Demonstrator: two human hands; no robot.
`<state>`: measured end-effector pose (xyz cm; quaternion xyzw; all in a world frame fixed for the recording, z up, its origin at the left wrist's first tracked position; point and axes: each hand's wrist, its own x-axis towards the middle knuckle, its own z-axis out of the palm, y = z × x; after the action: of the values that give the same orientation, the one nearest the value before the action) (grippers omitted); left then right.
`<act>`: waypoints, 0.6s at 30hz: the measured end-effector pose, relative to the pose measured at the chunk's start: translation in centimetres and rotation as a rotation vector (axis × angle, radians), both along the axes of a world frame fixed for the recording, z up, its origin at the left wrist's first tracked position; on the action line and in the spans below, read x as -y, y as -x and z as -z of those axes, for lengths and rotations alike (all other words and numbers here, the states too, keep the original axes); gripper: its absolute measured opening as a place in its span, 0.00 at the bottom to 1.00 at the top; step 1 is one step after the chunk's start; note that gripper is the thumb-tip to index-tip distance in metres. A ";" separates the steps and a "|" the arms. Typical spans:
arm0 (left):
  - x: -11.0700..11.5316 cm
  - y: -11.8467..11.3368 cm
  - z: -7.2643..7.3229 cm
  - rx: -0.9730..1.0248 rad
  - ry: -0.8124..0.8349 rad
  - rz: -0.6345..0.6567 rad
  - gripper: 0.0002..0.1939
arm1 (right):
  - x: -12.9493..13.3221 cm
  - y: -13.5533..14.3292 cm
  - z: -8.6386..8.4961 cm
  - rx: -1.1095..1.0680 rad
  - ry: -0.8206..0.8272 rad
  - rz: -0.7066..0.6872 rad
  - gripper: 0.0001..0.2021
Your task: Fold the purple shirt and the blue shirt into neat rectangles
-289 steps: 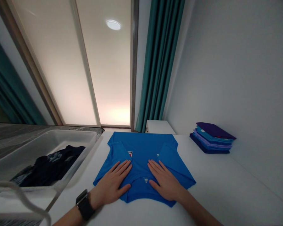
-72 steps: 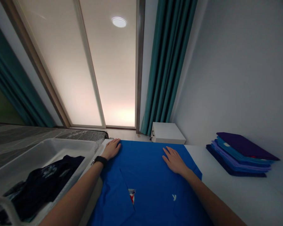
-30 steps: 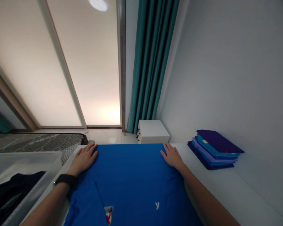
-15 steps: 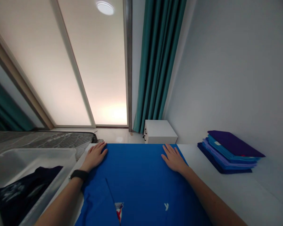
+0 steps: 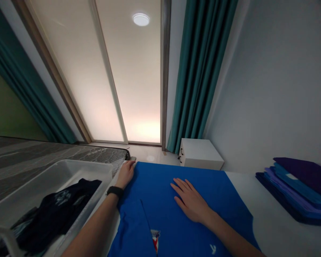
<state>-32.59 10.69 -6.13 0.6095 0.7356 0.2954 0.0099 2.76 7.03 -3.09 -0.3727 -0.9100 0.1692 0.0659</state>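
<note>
Pale, glowing door panels (image 5: 139, 71) fill the back, with a grey-white wall (image 5: 278, 89) to the right. Between them hangs a long teal curtain (image 5: 200, 78); a second curtain (image 5: 24, 82) slants down at the far left, above a grey, marbled bed-like surface (image 5: 24, 155).

Nearer is the white tabletop (image 5: 273, 228), mostly covered in the middle by a blue shirt (image 5: 155, 196). The shirt lies spread out, its far edge close to the tabletop's far edge, and runs out of view at the bottom. Along the left side sits a translucent bin (image 5: 108, 178), just beside the left forearm; dark clothes (image 5: 61, 203) lie crumpled inside it, one with a pale print. A pale curved bar (image 5: 9, 233) crosses the bin's near left corner.

Beyond the tabletop stands a low white cabinet (image 5: 200, 151) with dark handles. At the right lies a stack of folded clothes (image 5: 296, 192), purple on top, well apart from both hands and cut off by the view's edge.

The right grip (image 5: 191, 203) rests flat on the shirt, palm down, fingers slightly spread. The left grip (image 5: 126, 173) is at the shirt's far left corner; whether its fingers pinch the cloth, I cannot tell. A black wristband (image 5: 115, 191) circles the left wrist.
</note>
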 end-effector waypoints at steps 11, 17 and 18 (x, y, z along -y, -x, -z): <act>-1.7 -0.1 -1.4 -0.106 0.150 -0.004 0.15 | -0.4 -0.1 1.4 -0.024 -0.026 0.008 0.27; -2.0 -0.4 -2.2 -0.165 0.234 0.049 0.15 | -0.2 -0.2 1.2 -0.056 -0.036 0.006 0.26; -2.1 -0.4 -2.2 -0.168 0.242 0.050 0.15 | -0.2 -0.2 1.2 -0.053 -0.035 0.009 0.26</act>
<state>-32.20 12.74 -3.94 0.6446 0.7486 0.1525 0.0291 2.92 7.23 -4.26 -0.3709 -0.9091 0.1626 0.0971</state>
